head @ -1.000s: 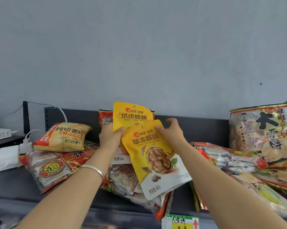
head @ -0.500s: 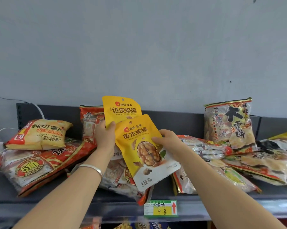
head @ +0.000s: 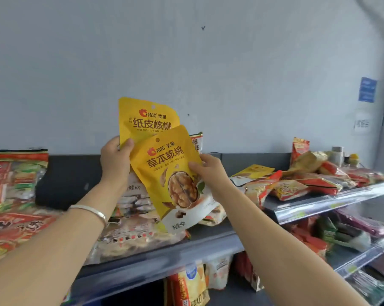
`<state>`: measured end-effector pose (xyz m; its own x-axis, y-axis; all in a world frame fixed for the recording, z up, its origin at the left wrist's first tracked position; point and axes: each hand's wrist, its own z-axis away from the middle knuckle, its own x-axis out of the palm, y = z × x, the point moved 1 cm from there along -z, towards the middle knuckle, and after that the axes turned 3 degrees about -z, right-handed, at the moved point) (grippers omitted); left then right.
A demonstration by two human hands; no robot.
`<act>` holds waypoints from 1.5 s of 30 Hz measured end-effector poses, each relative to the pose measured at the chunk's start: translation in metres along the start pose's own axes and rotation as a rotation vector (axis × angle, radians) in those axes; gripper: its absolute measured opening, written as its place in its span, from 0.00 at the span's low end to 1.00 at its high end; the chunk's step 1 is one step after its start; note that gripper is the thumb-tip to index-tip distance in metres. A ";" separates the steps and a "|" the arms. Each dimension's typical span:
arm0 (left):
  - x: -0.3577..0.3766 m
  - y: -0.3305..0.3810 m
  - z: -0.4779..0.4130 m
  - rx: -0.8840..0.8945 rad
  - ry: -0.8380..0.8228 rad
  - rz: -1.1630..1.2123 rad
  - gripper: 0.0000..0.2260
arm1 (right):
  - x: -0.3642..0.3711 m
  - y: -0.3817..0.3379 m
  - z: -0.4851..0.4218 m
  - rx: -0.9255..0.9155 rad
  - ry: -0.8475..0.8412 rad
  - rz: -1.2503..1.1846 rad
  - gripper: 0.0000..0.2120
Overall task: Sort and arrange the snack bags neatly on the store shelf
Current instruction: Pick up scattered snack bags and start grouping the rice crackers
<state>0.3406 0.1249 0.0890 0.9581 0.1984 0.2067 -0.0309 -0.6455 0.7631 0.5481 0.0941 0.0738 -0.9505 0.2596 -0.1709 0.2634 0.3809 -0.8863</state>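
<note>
Raised higher than before, rear walnut bag [head: 145, 120] and front walnut bag [head: 171, 173] are held mid-frame above the shelf [head: 211, 236]. Rear is pinched by left hand [head: 115, 161], front by right hand [head: 208, 171] at its edge. They are overlapped, probably for grouping like with like.

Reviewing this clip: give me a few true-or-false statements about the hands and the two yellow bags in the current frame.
1. The left hand grips the rear yellow bag. True.
2. The right hand holds nothing. False: it pinches the front yellow bag at its right edge.
3. The front yellow bag shows a walnut picture. True.
4. The bracelet is on the right wrist. False: it is on the left wrist.
5. Both yellow bags lie flat on the shelf. False: they are held upright above it.
</note>
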 end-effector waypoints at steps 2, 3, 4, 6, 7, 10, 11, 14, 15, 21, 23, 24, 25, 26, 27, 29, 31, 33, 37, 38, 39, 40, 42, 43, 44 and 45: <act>0.050 0.001 0.014 0.008 -0.061 0.015 0.08 | -0.051 0.009 0.004 -0.002 0.056 0.004 0.07; 0.074 0.000 0.022 0.015 -0.089 0.019 0.08 | -0.076 0.014 0.006 0.001 0.081 0.011 0.05; 0.097 -0.003 0.030 0.016 -0.110 0.018 0.08 | -0.099 0.020 0.009 0.004 0.103 0.019 0.04; 0.141 -0.013 0.045 -0.003 -0.144 0.017 0.08 | -0.143 0.032 0.012 0.013 0.147 0.036 0.05; 0.161 -0.018 0.051 -0.020 -0.159 0.022 0.08 | -0.162 0.037 0.013 0.022 0.169 0.048 0.06; 0.221 -0.031 0.064 -0.052 -0.183 0.052 0.07 | -0.219 0.055 0.013 0.045 0.265 0.076 0.06; 0.240 -0.034 0.067 -0.056 -0.184 0.057 0.08 | -0.236 0.061 0.012 0.047 0.306 0.068 0.05; 0.296 -0.042 0.071 -0.054 -0.198 0.051 0.12 | -0.284 0.078 0.005 0.035 0.438 0.002 0.04; 0.313 -0.044 0.071 -0.048 -0.209 0.038 0.12 | -0.298 0.082 0.001 0.029 0.476 -0.020 0.04; 0.410 -0.074 0.038 0.018 -0.230 0.053 0.11 | -0.366 0.106 -0.054 -0.033 0.623 -0.025 0.10; 0.441 -0.081 0.023 0.042 -0.221 0.042 0.11 | -0.385 0.109 -0.081 -0.037 0.651 -0.001 0.11; 0.456 -0.084 0.015 0.058 -0.217 0.025 0.11 | -0.394 0.110 -0.094 -0.043 0.665 0.029 0.11; 0.470 -0.087 0.008 0.075 -0.216 -0.002 0.13 | -0.404 0.112 -0.107 -0.056 0.682 0.064 0.10; 0.482 -0.090 0.002 0.090 -0.211 -0.035 0.14 | -0.413 0.115 -0.119 -0.073 0.703 0.100 0.10; 0.494 -0.094 -0.003 0.102 -0.204 -0.066 0.16 | -0.421 0.118 -0.131 -0.090 0.728 0.130 0.11; 0.514 -0.106 -0.013 0.115 -0.171 -0.108 0.16 | -0.438 0.125 -0.154 -0.114 0.766 0.177 0.12; 0.531 -0.121 -0.020 0.111 -0.125 -0.137 0.15 | -0.451 0.134 -0.176 -0.135 0.776 0.206 0.11; 0.541 -0.135 -0.028 0.106 -0.074 -0.152 0.14 | -0.458 0.143 -0.201 -0.136 0.770 0.238 0.10; 0.546 -0.156 -0.045 0.113 0.005 -0.160 0.15 | -0.459 0.167 -0.258 -0.135 0.690 0.210 0.10; 0.548 -0.162 -0.048 0.104 0.019 -0.145 0.15 | -0.459 0.174 -0.272 -0.131 0.664 0.189 0.11; 0.549 -0.167 -0.049 0.090 0.034 -0.135 0.16 | -0.458 0.181 -0.285 -0.127 0.638 0.168 0.11; 0.552 -0.171 -0.051 0.076 0.050 -0.133 0.16 | -0.458 0.187 -0.298 -0.125 0.609 0.147 0.11; 0.559 -0.175 -0.051 0.061 0.077 -0.138 0.15 | -0.460 0.200 -0.322 -0.110 0.544 0.100 0.12; 0.563 -0.177 -0.052 0.057 0.084 -0.137 0.14 | -0.461 0.206 -0.333 -0.099 0.509 0.081 0.12; 0.567 -0.178 -0.052 0.052 0.092 -0.136 0.12 | -0.462 0.211 -0.343 -0.088 0.475 0.074 0.12; 0.570 -0.180 -0.053 0.047 0.101 -0.137 0.12 | -0.462 0.216 -0.353 -0.080 0.448 0.070 0.13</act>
<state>0.8771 0.3932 0.1014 0.9189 0.3584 0.1648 0.1136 -0.6405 0.7595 1.1025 0.3697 0.1137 -0.7698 0.6382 -0.0104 0.3528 0.4119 -0.8402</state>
